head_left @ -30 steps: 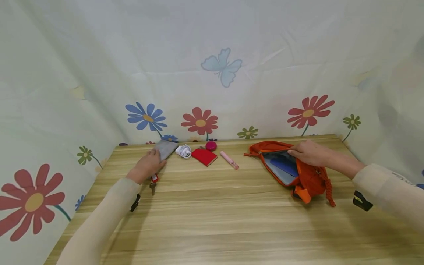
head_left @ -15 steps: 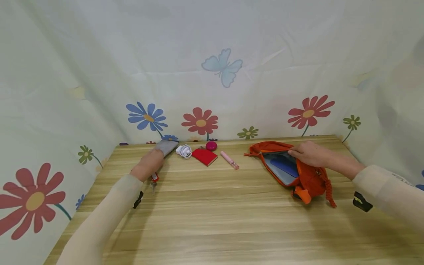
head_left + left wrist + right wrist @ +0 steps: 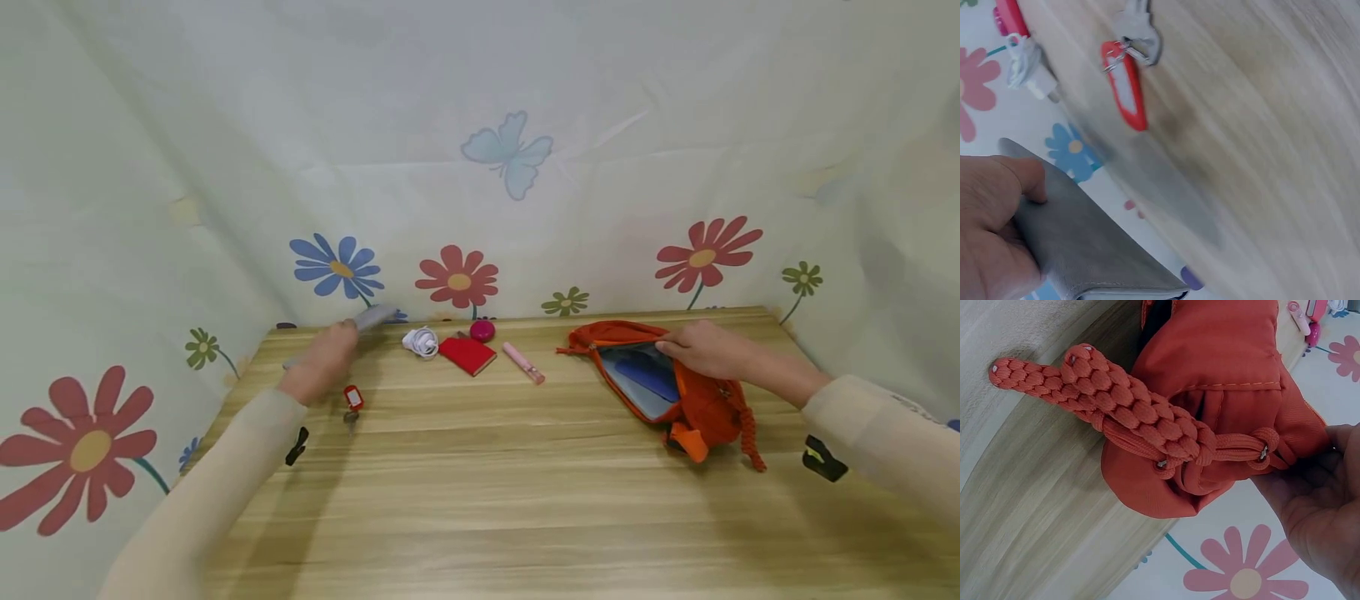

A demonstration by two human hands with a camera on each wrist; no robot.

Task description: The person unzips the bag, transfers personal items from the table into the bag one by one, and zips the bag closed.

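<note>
My left hand (image 3: 324, 360) holds a long, flat grey wallet (image 3: 1085, 231) by its side, tilted and raised above the table's far left; in the left wrist view the thumb presses its face. Below that hand lies a key (image 3: 1138, 28) on a red key tag (image 3: 1125, 87). On the right, my right hand (image 3: 703, 348) grips the rim of an orange bag (image 3: 708, 408), its mouth unzipped. Inside the bag a flat blue thing (image 3: 648, 377) lies against the grey lining. A braided orange cord (image 3: 1135, 406) hangs from the bag's end in the right wrist view.
Along the table's back edge lie a white charger with coiled cable (image 3: 422, 342), a red notebook (image 3: 468, 355), a round magenta case (image 3: 482, 331) and a pink tube (image 3: 522, 363). A flowered curtain (image 3: 360, 183) stands close behind the wooden table (image 3: 480, 500).
My left hand has taken hold of the grey wallet and lifted it off the table, drawing it slightly left. The key and red tag are uncovered. My right hand stays on the bag.
</note>
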